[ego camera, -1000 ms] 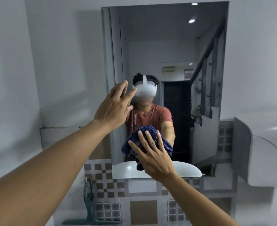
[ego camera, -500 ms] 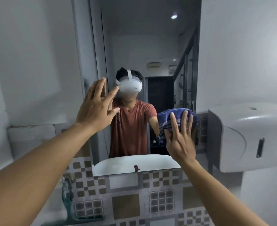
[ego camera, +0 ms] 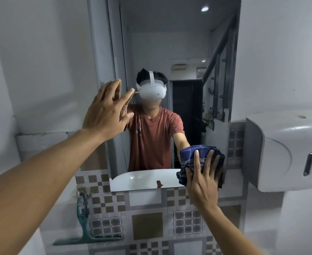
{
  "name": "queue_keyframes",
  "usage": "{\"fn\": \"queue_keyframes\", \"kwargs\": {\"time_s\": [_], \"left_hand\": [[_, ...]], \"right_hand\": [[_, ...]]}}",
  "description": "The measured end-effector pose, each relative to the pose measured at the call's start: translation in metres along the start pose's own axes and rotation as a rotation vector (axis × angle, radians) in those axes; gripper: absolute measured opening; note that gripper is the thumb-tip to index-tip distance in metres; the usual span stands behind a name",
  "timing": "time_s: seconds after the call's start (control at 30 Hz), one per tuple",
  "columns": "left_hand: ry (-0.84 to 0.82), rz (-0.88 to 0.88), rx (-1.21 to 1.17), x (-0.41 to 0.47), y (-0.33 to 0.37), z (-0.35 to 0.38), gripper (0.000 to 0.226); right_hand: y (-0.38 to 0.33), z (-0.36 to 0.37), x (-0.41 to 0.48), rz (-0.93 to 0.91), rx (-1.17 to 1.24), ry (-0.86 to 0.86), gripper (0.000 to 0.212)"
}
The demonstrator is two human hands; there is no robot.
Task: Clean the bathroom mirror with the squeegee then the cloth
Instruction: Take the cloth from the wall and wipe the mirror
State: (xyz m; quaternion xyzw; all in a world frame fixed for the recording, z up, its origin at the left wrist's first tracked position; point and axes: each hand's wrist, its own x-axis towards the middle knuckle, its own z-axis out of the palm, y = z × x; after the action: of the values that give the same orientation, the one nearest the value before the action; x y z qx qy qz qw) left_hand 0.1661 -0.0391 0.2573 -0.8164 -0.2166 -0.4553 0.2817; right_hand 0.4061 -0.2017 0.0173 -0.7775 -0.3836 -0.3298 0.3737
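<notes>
The mirror (ego camera: 170, 43) hangs on the gray bathroom wall, tall and thin, just above a band of brown and white checkered tiles (ego camera: 147, 208). The blue checked cloth (ego camera: 193, 155) is bunched up and pressed flat on the glass at the bottom right corner of the mirror. The right hand (ego camera: 202, 179) lies on top of the cloth with its fingers spread wide, pushing it against the glass. The left hand (ego camera: 107, 111) is up higher, by the left edge of the mirror. Its fingers are spread and it holds nothing. It is right at the glass, but I cannot tell if the fingertips touch it. The green squeegee (ego camera: 85, 227) is low down on the left, well apart from both hands. It stands with its handle up and its wide blade at the bottom, next to the tiles. A white dispenser box (ego camera: 287, 151) is fixed to the wall just to the right of the mirror. In the glass you can see a person in a red shirt wearing a white headset, and the rim of a white sink.
</notes>
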Motion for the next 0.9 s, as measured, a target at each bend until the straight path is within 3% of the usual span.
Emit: {"fn": "queue_keyframes", "kwargs": {"time_s": [0.57,0.63,0.73,0.9], "left_hand": [[-0.014,0.053,-0.017,-0.001,-0.007,-0.001,0.069],[-0.027,0.066,-0.023,-0.002,-0.009,-0.004,0.068],[-0.06,0.058,-0.038,-0.009,-0.011,-0.009,0.065],[-0.135,0.033,-0.075,-0.033,-0.028,-0.018,0.057]], "right_hand": [[-0.139,0.062,-0.021,-0.668,-0.121,0.035,0.065],[-0.149,0.064,-0.022,-0.756,-0.125,-0.004,0.073],[-0.163,0.062,-0.024,-0.884,-0.128,-0.091,0.07],[-0.182,0.054,-0.029,-0.951,-0.048,-0.222,0.07]]}}
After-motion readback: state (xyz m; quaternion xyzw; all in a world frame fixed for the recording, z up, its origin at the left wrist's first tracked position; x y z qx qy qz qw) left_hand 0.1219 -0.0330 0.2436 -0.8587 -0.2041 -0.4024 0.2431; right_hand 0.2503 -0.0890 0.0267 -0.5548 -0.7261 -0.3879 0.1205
